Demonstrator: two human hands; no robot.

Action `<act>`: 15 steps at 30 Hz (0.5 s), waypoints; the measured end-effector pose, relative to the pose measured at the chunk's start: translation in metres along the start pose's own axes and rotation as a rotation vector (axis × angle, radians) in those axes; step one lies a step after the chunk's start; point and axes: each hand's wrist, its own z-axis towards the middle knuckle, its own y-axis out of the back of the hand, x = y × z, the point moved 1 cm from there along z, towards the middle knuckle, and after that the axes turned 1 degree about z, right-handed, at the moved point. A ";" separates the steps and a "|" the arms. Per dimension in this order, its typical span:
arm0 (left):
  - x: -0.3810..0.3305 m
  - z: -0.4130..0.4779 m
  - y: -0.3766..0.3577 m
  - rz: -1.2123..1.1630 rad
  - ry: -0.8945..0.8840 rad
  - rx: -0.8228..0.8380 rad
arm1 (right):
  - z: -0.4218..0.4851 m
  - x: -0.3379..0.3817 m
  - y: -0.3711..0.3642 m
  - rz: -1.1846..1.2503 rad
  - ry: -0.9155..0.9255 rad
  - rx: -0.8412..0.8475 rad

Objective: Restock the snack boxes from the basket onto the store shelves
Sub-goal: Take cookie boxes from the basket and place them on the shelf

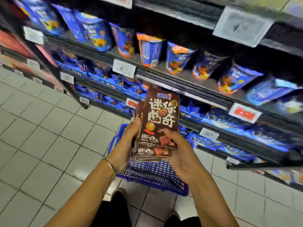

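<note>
above the blue basket (152,176) on the tiled floor (41,128), both hands are holding a small stack of brown snack boxes (161,118) upright, just in front of the shelves (164,76). the left hand (129,138) is wrapping its fingers round the stack's left edge. the right hand (178,154) is gripping the bottom corner, thumb pressing on the front box. a thin bangle (110,164) is sitting on the left wrist. blurred blue cookie tubs (150,49) are lining the shelf above, and blue packs (229,120) are crowding the rows behind. the front box is showing big white characters, 迷你曲奇, under a 趣多多 logo. one price tag (124,68) is reading "5.", another tag (208,133) "16.", and a red tag (245,113) is too blurred to read.
</note>
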 end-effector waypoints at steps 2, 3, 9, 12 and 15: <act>-0.034 -0.037 -0.026 -0.111 0.002 0.078 | -0.041 0.042 -0.012 0.004 0.026 0.024; -0.051 -0.054 -0.040 -0.142 0.007 0.107 | -0.059 0.063 -0.016 -0.001 0.046 0.054; -0.148 -0.132 -0.123 -0.165 -0.087 0.197 | -0.164 0.176 -0.034 -0.023 0.131 0.161; -0.190 -0.167 -0.158 -0.088 -0.133 0.109 | -0.209 0.220 -0.038 -0.033 0.170 0.138; -0.218 -0.191 -0.186 -0.033 -0.237 0.067 | -0.253 0.255 -0.038 -0.020 0.257 0.155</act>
